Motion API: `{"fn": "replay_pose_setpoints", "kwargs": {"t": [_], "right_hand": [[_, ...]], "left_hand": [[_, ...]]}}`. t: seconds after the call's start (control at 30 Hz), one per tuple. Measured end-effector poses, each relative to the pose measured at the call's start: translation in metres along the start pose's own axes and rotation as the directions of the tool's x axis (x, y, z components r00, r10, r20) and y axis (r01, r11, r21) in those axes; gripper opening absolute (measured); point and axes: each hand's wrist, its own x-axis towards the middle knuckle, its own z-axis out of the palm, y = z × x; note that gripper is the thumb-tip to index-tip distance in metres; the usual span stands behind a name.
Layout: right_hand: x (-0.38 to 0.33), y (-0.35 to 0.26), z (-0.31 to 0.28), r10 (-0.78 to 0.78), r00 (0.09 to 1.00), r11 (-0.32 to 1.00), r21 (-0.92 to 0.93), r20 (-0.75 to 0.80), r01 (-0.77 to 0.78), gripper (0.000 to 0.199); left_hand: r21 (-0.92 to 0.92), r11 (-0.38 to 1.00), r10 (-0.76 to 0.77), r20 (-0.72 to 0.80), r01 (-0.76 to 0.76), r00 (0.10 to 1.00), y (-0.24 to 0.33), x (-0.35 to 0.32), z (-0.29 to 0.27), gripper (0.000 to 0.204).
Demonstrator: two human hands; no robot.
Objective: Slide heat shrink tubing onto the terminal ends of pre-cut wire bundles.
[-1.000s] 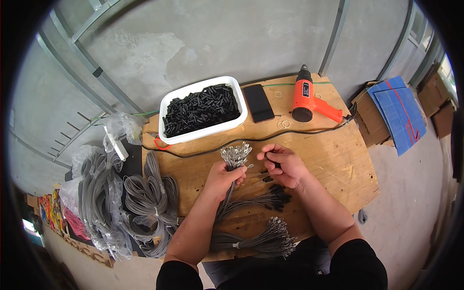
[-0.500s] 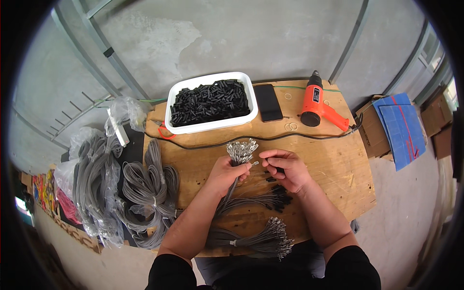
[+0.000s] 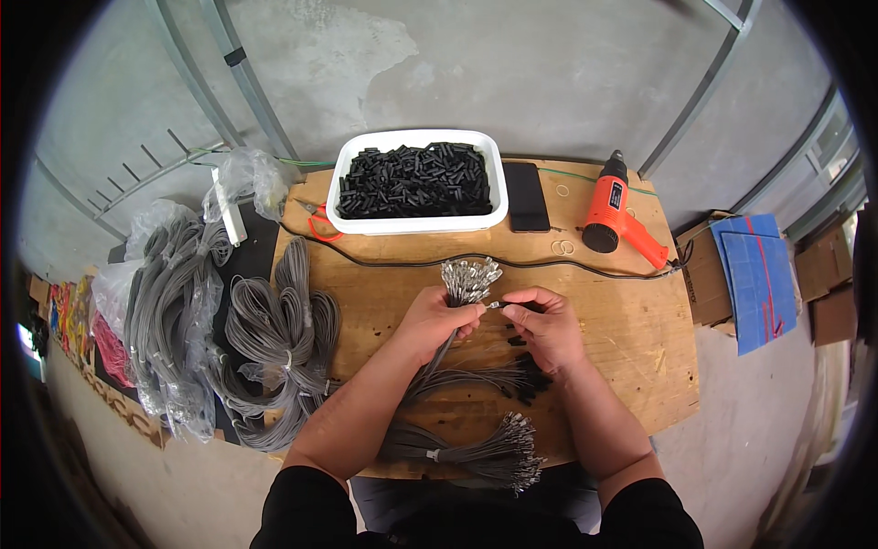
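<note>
My left hand (image 3: 433, 322) is closed round a bundle of thin grey cables, whose silvery metal terminals (image 3: 469, 278) fan out above the fist. One terminal stands out sideways from its thumb and fingertip. At that terminal's tip, my right hand (image 3: 552, 333) pinches a small black sleeve (image 3: 505, 304), partly hidden by the fingers. Whether the terminal is inside the sleeve I cannot tell. Below the hands lie grey cables with black sleeved ends (image 3: 525, 379). Closer to me rests another tied cable bundle (image 3: 476, 452) with bare metal terminals.
A white tub (image 3: 416, 225) full of black sleeves stands at the back, beside a dark phone (image 3: 528, 197). An orange heat gun (image 3: 604, 212) lies right of it, near rubber bands (image 3: 562, 247). A black cord (image 3: 430, 265) crosses the table. Coiled grey cables (image 3: 270, 343) fill the left.
My right hand has come leftward, bringing the black sleeve up to the terminal sticking out of my left hand. The whole view has shifted slightly.
</note>
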Motion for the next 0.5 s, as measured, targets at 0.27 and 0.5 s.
{"fn": "replay_pose_setpoints", "kwargs": {"t": [0.27,0.5], "right_hand": [[-0.0039,-0.0013,0.0030,-0.120,0.993,0.985,-0.122,-0.012,0.118,0.016],[-0.0012,0.0004,0.0036,-0.096,0.995,0.988,-0.126,-0.010,0.094,0.014]], "left_hand": [[0.011,1.000,-0.008,0.011,0.008,1.000,-0.0014,0.0004,0.0005,0.011],[0.030,0.999,0.013,0.029,-0.014,0.999,-0.0003,-0.0010,0.0011,0.012]]}}
